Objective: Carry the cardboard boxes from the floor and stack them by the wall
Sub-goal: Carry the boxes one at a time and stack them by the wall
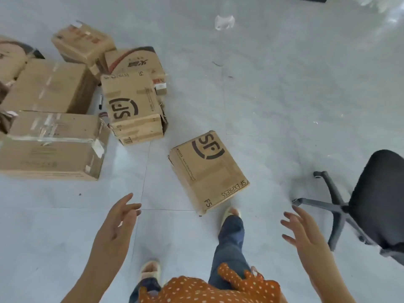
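A grey tiled floor (273,95) carried a cluster of cardboard boxes (50,145) at ten o'clock. A black office chair (376,206) stood at four o'clock. A lone SF Express box (209,171) lay near centre, apart from the cluster. The left hand (119,224) and right hand (303,235) hovered below it, fingers spread, holding nothing

Office or storeroom interior. Grey tiled floor (273,95); black swivel office chair (371,204) on a star base. Taped courier cardboard boxes (54,88) lie grouped on the floor.
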